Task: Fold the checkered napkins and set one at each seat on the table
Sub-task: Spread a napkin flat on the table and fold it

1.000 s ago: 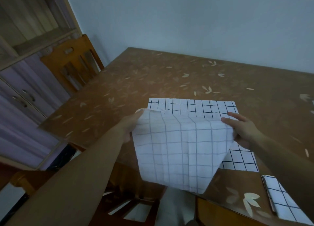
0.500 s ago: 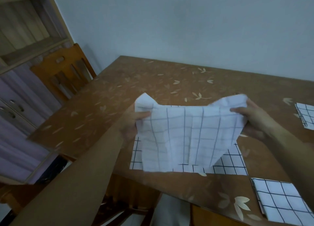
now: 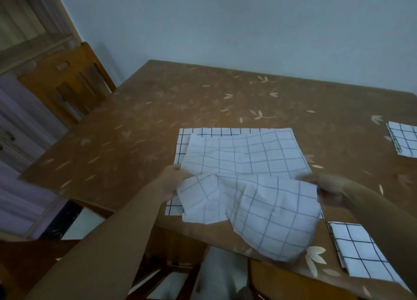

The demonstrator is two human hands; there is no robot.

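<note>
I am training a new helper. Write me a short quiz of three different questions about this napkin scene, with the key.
1. True or false: both hands grip the napkin being folded.
2. How many already folded napkins lie apart from it on the table?
3. Which is it? The near part of the held napkin: A) lies flat on the table, B) hangs past the table's near edge, C) is rolled up.

Key:
1. True: the left hand and the right hand each hold one side.
2. Two: the folded napkin at near right and the folded napkin at far right.
3. B.
</note>
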